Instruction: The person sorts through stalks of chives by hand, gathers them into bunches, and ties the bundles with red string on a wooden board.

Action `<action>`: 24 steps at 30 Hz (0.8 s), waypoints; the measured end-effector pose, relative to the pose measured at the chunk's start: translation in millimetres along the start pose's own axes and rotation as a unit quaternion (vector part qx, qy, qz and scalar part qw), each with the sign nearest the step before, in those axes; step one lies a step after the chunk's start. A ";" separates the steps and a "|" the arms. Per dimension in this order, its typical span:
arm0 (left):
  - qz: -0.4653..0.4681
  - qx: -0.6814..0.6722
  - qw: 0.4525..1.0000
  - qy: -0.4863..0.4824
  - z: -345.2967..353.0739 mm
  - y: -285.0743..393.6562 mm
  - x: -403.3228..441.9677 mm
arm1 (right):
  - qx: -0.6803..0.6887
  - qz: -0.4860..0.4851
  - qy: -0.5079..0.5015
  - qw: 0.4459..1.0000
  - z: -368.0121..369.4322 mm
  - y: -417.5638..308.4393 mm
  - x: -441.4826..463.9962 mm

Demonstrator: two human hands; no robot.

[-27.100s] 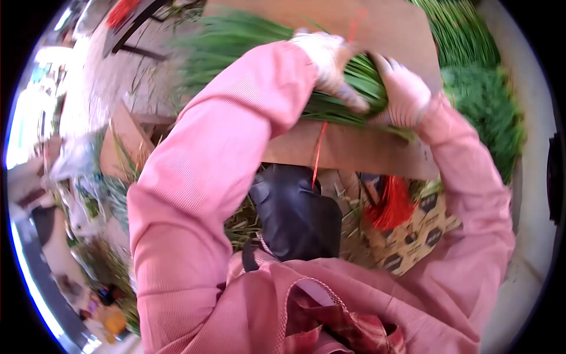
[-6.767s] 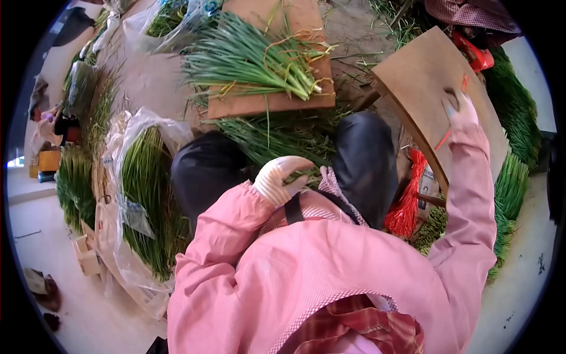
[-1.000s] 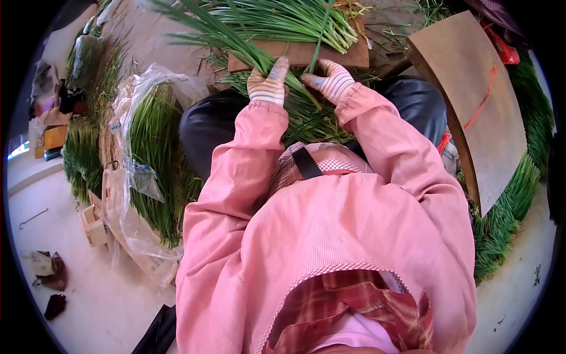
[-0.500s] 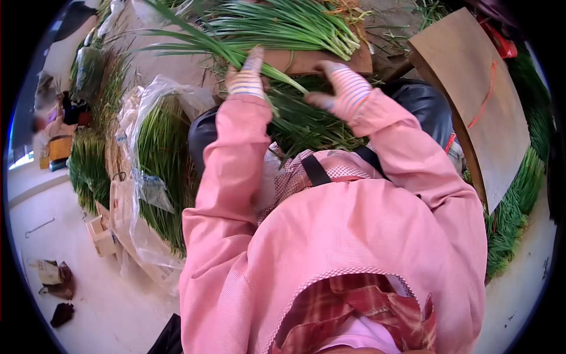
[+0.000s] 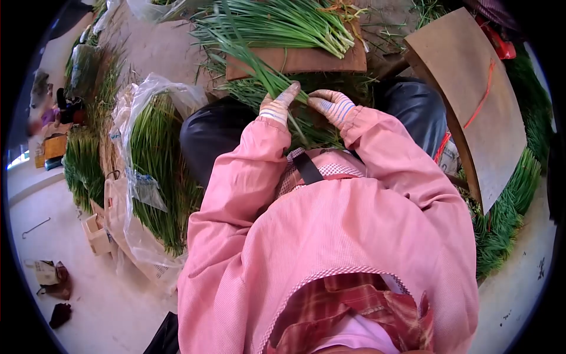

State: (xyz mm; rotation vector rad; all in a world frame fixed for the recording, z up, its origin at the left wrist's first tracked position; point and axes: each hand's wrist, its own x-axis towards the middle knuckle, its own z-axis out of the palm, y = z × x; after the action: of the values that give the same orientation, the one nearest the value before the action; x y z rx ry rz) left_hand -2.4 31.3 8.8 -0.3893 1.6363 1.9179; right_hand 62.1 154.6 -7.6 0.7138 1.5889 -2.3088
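In a striped glove, my left hand (image 5: 280, 105) is closed around a small bunch of garlic chives (image 5: 257, 64), whose long leaves reach up and to the left. My right hand (image 5: 331, 106), gloved likewise, pinches at the lower stem end of that bunch, close beside the left. Just beyond both hands, a larger pile of garlic chives (image 5: 283, 26) lies on a brown board (image 5: 298, 61), pale stems toward the right. More loose leaves (image 5: 244, 92) lie below the board, between my knees, partly hidden by my hands.
Left of my knee stands a large bundle of chives (image 5: 156, 171) in a clear plastic bag (image 5: 131, 194). A wide wooden panel (image 5: 474, 100) leans at the right, with stacked greens (image 5: 507, 230) behind it. Another person (image 5: 53, 121) is at the far left.
Both hands have drawn closer to my body and together, bringing the small bunch with them. My right hand has gone from spread fingers near the stems to pinching them.
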 end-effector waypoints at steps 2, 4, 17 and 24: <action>0.044 -0.002 0.999 -0.005 -7.3 -7.5 14.5 | 0.027 -0.053 0.015 0.998 3.9 -1.7 0.5; 0.057 -0.138 0.989 0.020 1.3 -8.9 6.8 | 0.049 -0.081 -0.003 0.995 3.4 7.5 12.5; 0.097 -0.154 0.974 0.132 -46.5 57.3 38.6 | -0.345 -0.251 -0.060 0.902 5.3 -4.1 3.0; 0.384 -0.162 0.860 0.296 -132.9 190.6 27.1 | -0.544 -0.261 0.056 0.795 -47.1 -53.3 3.6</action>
State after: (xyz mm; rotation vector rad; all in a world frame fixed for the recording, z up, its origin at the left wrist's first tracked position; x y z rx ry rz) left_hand -157.2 -105.6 118.3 -0.5548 2.0505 2.9164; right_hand 46.2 218.4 19.9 0.0918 2.9474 -1.1091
